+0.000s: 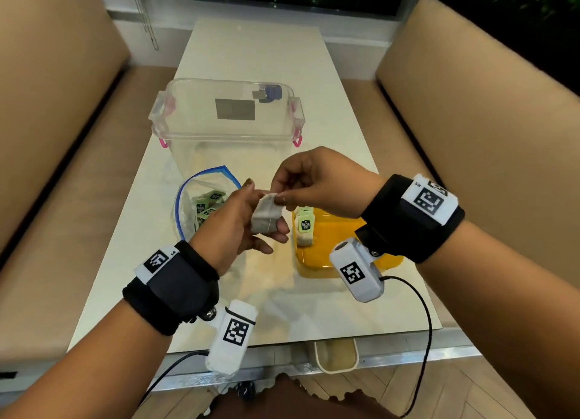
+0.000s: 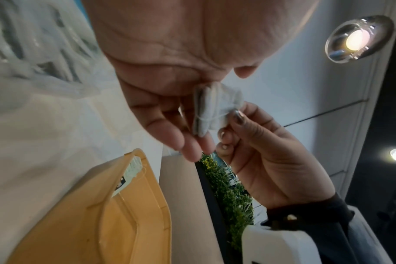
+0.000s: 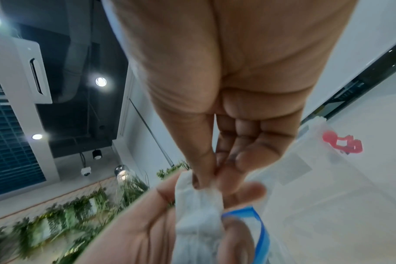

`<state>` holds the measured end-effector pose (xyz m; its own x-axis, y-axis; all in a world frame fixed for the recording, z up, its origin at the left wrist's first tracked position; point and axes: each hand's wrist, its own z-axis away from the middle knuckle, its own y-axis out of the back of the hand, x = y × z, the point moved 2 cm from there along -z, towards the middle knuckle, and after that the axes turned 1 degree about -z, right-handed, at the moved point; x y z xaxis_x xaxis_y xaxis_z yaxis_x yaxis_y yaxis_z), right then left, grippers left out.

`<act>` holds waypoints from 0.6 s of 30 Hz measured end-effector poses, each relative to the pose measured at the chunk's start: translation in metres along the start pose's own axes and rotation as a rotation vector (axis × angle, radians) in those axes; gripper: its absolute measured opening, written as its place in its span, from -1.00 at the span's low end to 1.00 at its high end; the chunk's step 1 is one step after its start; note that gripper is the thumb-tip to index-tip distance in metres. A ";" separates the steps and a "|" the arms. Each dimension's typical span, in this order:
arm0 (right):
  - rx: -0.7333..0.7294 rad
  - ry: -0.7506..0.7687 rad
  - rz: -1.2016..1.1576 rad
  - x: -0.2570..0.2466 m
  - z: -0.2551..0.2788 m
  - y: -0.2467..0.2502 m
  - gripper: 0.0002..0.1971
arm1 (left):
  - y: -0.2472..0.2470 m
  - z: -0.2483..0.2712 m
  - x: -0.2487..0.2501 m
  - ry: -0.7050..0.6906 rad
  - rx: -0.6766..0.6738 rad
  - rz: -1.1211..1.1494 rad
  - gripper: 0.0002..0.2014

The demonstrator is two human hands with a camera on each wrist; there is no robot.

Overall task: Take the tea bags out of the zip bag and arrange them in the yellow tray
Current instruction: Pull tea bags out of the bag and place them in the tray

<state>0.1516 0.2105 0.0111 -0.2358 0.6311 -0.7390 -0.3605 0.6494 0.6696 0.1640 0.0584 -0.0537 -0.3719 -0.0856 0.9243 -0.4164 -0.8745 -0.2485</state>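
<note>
Both hands hold one pale tea bag in the air above the table, between the zip bag and the tray. My left hand grips its body with curled fingers; my right hand pinches its top corner between thumb and forefinger. The left wrist view shows the same tea bag with string wound round it, and the right wrist view shows the tea bag under the pinching fingertips. The open zip bag with a blue rim lies left, with several green-tagged tea bags inside. The yellow tray at right holds tea bags at its far left corner.
A clear plastic box with pink latches stands behind the zip bag on the pale table. Tan sofas flank the table on both sides. A cream bin sits under the table's near edge. Cables trail from both wrist cameras.
</note>
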 end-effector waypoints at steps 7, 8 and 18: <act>-0.014 0.002 -0.106 0.011 0.010 0.012 -0.91 | 0.011 0.001 -0.009 -0.073 0.060 -0.121 -0.81; -0.004 -0.004 -0.115 0.014 0.011 0.012 -0.89 | 0.011 0.000 -0.009 -0.092 0.068 -0.119 -0.83; 0.078 -0.222 -0.160 0.041 0.015 0.005 -0.93 | 0.003 -0.017 -0.023 -0.273 0.211 -0.225 -0.89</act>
<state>0.1533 0.2461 -0.0146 0.0250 0.5902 -0.8068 -0.3049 0.7731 0.5562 0.1573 0.0660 -0.0804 -0.0455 0.0200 0.9988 -0.2728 -0.9620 0.0068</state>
